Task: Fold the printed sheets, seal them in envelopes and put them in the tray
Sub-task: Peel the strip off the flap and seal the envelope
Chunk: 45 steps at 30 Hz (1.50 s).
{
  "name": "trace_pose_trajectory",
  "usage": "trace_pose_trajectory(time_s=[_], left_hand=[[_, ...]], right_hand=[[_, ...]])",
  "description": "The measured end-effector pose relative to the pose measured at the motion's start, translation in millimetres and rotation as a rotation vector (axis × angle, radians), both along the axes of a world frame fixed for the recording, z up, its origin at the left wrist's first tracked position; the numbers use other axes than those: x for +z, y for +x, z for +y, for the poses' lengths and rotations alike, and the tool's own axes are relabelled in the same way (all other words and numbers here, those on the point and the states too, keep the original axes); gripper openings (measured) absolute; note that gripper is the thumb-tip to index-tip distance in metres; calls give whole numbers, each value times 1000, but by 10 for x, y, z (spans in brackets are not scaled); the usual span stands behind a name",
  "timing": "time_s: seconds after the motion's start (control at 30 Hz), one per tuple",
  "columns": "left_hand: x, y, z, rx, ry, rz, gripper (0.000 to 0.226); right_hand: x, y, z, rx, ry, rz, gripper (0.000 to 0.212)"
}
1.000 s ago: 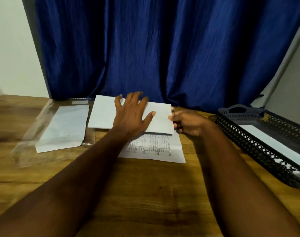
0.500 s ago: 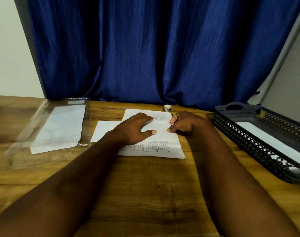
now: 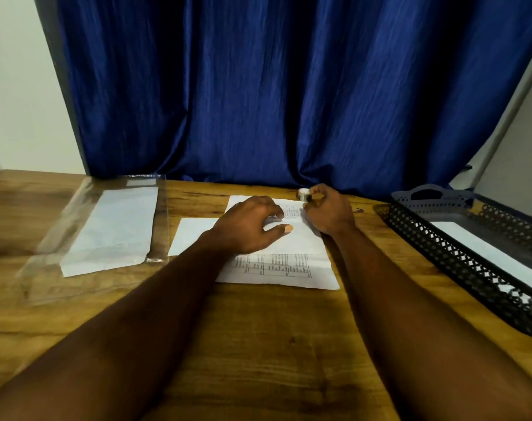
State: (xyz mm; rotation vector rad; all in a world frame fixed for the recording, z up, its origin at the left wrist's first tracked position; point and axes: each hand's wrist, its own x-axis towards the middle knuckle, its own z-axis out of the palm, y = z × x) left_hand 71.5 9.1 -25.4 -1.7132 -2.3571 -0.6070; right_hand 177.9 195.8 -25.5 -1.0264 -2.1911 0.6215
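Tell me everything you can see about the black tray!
The tray is a long, dark, plastic-looking basket sitting flat on the wooden table at the right. Its low walls are a lattice of small holes, and its far end rises into a handle with a cut-out grip. A white envelope lies flat inside. The picture's edge cuts off its near end.

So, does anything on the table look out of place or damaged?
Nothing is spilled or damaged. The printed sheet lies over one edge of a white envelope, and a small dark thing lies loose near the tray; too small to identify.
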Motion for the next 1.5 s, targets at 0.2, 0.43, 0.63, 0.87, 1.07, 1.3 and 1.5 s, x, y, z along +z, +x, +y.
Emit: trace_pose_trajectory(time_s=[0.2,0.43,0.63,0.87,1.07,1.3,1.5], left_hand=[[-38,-57,55,9,11,15,54],[-46,-67,79,0,57,32,49],[-67,-81,107,3,65,30,48],[-63,-92,105,21,95,67,45],[-92,-138,117,220,238,108,47],[-110,-90,130,309,451,-177,52],[-87,-23,76,168,597,-403,28]], right_hand=[[79,-177,77,-3,103,-234,36],[46,-387,206,-86,122,-254,39],[60,-434,258,-141,191,-272,32],[15,-341,267,-132,312,-228,13],[38,-155,81,69,571,-58,17],[41,-87,-255,339,649,131,13],[7,-44,-418,404,650,232,16]])
